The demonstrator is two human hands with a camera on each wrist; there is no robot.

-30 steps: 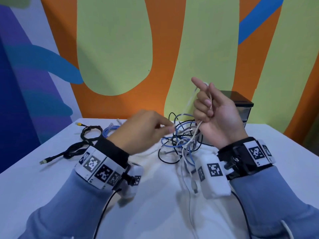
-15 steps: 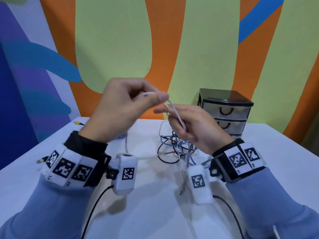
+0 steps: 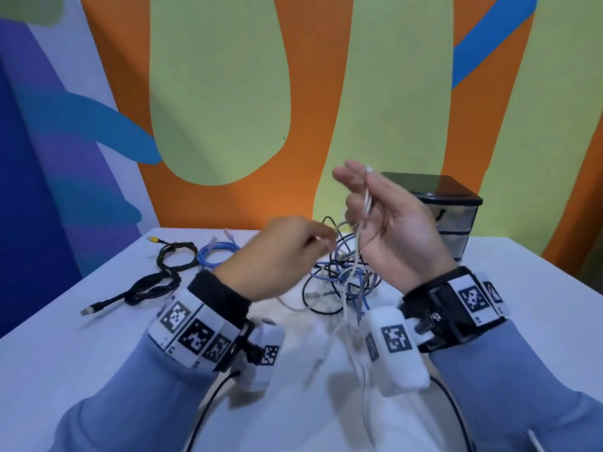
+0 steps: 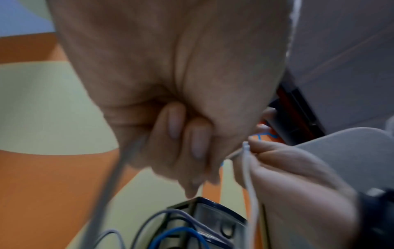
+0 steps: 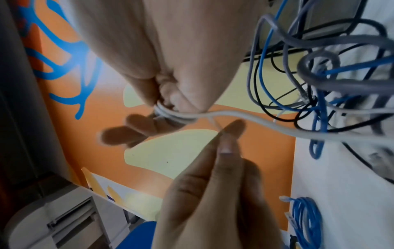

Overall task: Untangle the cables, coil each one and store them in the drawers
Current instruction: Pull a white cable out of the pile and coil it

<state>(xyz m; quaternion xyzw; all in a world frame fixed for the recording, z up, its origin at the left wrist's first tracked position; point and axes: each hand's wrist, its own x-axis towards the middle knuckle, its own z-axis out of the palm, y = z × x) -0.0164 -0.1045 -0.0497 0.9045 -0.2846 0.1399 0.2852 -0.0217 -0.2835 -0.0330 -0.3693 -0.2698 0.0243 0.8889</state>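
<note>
My right hand (image 3: 375,210) is raised above the table, palm toward me, and holds turns of a white cable (image 3: 368,200) wound round its fingers. In the right wrist view those loops (image 5: 172,115) sit at the finger bases. My left hand (image 3: 310,243) is lower, just left of it, and pinches the same white cable (image 5: 215,124) between thumb and finger. The cable trails down into a tangle of blue, black, grey and white cables (image 3: 342,275) on the table. A small drawer unit (image 3: 456,220) stands behind the right hand, its drawers closed.
A coiled blue cable (image 3: 217,254) and a coiled black cable (image 3: 176,257) lie at the back left of the white table (image 3: 98,353). Another black cable (image 3: 143,288) stretches toward the left edge. A painted wall stands close behind.
My left hand has dropped from head height to just above the tangle. My right hand has risen and turned palm toward me, with the white cable round its fingers.
</note>
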